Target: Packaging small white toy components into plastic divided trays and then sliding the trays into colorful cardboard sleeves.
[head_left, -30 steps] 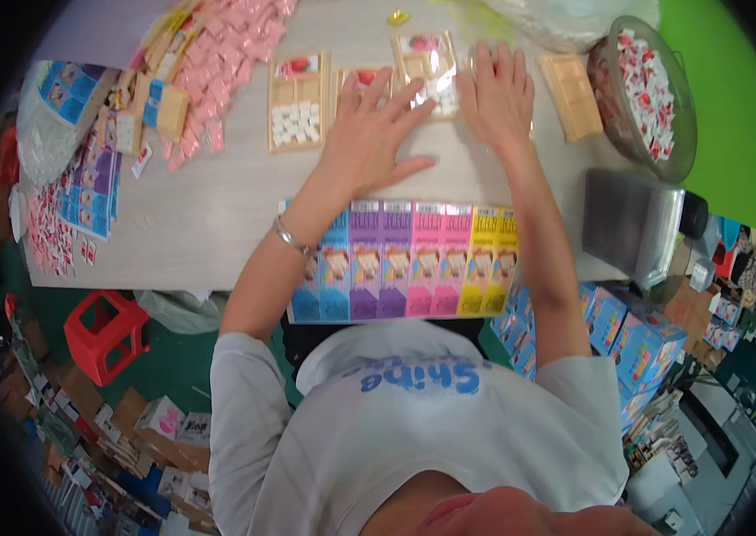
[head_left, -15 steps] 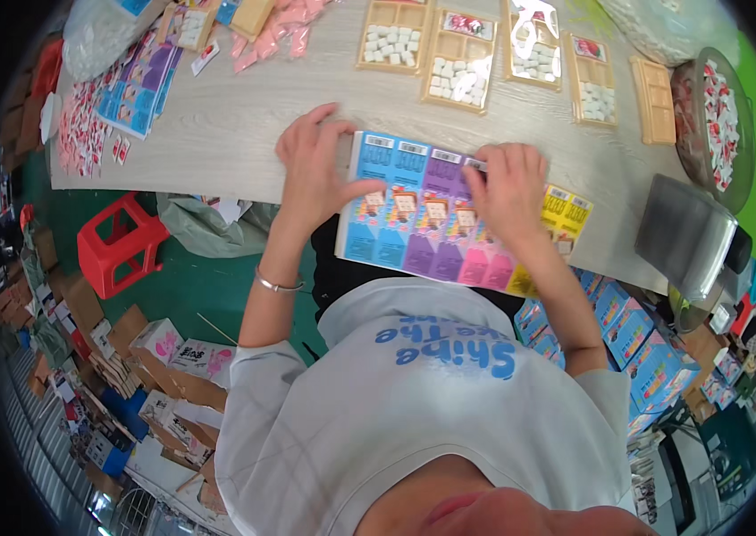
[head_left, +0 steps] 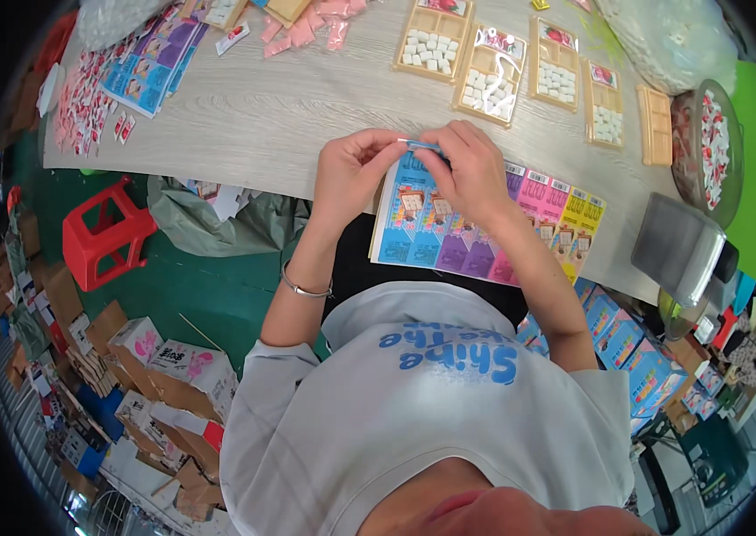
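Since half a second ago, both hands have been moving to the upper left edge of the printed sheet [head_left: 441, 219]; the left hand [head_left: 349, 177], then spread and empty, is now pinching there, and the right hand [head_left: 469, 168], then resting farther right, is now meeting it, so the work is centring on that blue edge, which is rising slightly between them; the left thumb and forefinger are closing almost tip to tip on it, the right thumb and forefinger are doing likewise just beside them, while the other right fingers are curling over and partly hiding the grip; the one sheet in hand is lying at the table's [head_left: 244, 125] near edge, showing four colours: blue, purple, pink and yellow; beyond it four trays [head_left: 490, 80] of white pieces are standing in a row, the pieces crowding too closely to count; one plain tan tray [head_left: 655, 125] and one bowl [head_left: 734, 170] of red-and-white packets are sitting farther right; one red stool [head_left: 96, 255] is standing below the table, and one bracelet [head_left: 305, 291] is circling the left wrist.
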`<state>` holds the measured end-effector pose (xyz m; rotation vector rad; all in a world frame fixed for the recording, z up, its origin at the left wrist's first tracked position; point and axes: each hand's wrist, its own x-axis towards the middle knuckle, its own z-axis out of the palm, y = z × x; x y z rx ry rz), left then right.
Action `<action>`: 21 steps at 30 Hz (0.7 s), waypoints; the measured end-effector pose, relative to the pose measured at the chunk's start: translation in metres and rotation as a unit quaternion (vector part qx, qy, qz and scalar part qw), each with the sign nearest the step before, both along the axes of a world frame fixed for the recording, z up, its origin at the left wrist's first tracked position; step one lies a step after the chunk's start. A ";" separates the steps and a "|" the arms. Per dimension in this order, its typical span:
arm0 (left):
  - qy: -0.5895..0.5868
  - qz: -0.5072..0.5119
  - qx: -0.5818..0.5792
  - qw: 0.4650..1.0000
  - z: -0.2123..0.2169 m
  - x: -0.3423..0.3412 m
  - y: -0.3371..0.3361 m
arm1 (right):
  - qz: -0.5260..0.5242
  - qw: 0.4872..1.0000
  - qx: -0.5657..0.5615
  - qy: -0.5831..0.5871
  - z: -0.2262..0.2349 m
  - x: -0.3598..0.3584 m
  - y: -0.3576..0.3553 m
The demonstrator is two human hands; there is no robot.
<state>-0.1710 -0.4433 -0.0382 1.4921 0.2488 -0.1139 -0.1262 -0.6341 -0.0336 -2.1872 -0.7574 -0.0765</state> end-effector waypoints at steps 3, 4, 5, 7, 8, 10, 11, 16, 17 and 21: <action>0.004 -0.006 0.032 0.999 -0.002 -0.002 0.000 | 0.008 1.000 0.022 0.019 -0.001 0.002 0.000; 0.003 -0.006 0.032 0.999 -0.003 -0.002 -0.002 | 0.008 1.000 0.022 0.019 -0.001 0.004 -0.001; -0.010 0.000 0.045 0.999 -0.003 -0.002 -0.005 | 0.011 0.999 0.031 0.044 -0.001 0.005 -0.002; -0.024 0.004 0.059 0.998 -0.005 -0.002 -0.007 | 0.014 0.997 0.040 0.069 0.002 0.007 -0.006; -0.022 0.029 0.050 0.998 -0.006 -0.003 -0.008 | 0.007 0.998 0.001 0.060 0.008 0.007 -0.011; -0.023 0.049 0.040 0.998 -0.008 -0.004 -0.007 | -0.006 0.998 -0.038 0.050 0.018 0.003 -0.030; -0.041 0.071 0.064 0.995 -0.008 -0.005 -0.005 | -0.022 0.996 -0.085 0.031 0.022 0.000 -0.049; -0.104 0.116 0.159 0.975 -0.012 -0.005 -0.005 | -0.172 0.961 -0.180 -0.119 0.024 -0.031 -0.139; -0.108 0.108 0.155 0.976 -0.013 -0.005 -0.008 | -0.233 0.944 -0.211 -0.099 0.020 -0.043 -0.155; -0.163 0.107 0.356 0.914 -0.017 -0.010 -0.005 | -0.344 0.909 -0.229 0.047 0.005 -0.077 -0.169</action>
